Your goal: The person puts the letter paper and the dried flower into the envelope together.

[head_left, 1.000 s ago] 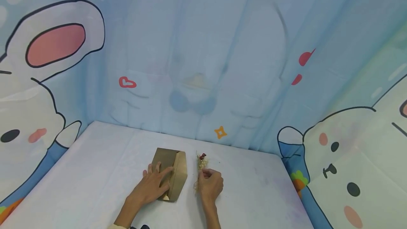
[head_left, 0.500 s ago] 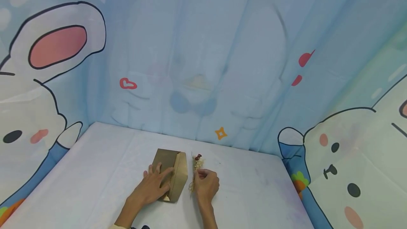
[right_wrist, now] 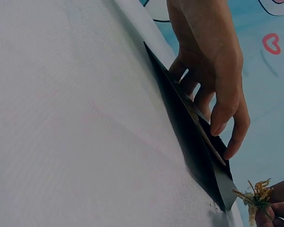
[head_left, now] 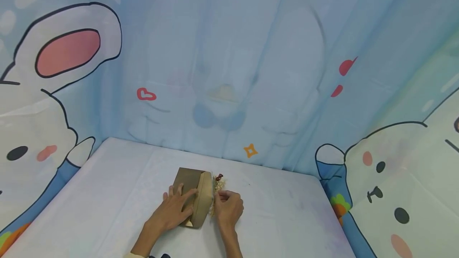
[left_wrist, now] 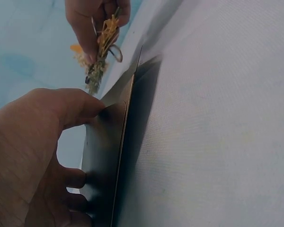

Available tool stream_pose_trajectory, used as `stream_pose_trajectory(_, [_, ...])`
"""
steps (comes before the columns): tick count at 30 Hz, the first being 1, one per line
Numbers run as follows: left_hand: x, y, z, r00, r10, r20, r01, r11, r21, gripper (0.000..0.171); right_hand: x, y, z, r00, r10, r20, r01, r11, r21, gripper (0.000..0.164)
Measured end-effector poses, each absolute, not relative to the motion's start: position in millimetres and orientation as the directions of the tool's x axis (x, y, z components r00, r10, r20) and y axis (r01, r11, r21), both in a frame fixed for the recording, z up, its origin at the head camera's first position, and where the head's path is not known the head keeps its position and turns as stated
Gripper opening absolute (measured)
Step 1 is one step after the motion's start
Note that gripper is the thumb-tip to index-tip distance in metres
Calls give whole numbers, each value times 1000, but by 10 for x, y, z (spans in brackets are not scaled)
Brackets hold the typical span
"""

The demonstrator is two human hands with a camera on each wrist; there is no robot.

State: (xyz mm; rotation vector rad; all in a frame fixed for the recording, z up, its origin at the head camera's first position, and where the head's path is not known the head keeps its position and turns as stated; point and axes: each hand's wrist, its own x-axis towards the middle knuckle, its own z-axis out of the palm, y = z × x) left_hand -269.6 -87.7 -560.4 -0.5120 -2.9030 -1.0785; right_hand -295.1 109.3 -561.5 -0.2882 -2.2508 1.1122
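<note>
A gold envelope point(head_left: 205, 194) lies on the table with its flap side towards the right. My left hand point(head_left: 175, 207) rests on it, fingers spread and pressing it down. In the left wrist view the thumb and fingertips touch the envelope's point(left_wrist: 104, 151) face, and in the right wrist view the envelope point(right_wrist: 180, 127) bulges slightly along its edge. Beside the flap, my right hand point(head_left: 229, 209) pinches a small dried flower bouquet point(head_left: 218, 182) with dark red heads and pale yellow sprigs. Its tied stems partly hide behind the fingers.
A white cloth covers the table point(head_left: 287, 210). Behind and at the sides hangs a blue curtain point(head_left: 222, 51) printed with cartoon rabbits. At the bottom edge of the head view a small dark object point(head_left: 165, 256) shows next to the left sleeve.
My right hand has moved left with the dried flower bouquet, bringing it up to the envelope's right edge. The left hand and envelope have stayed in place.
</note>
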Motion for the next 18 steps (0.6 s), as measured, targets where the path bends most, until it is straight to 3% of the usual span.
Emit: stream_pose_trajectory(18, [-2726,-881,-5609,-948,301,99,293,712,638,59,-2968,817,-5637,-829,377,414,-102,625,-774,10])
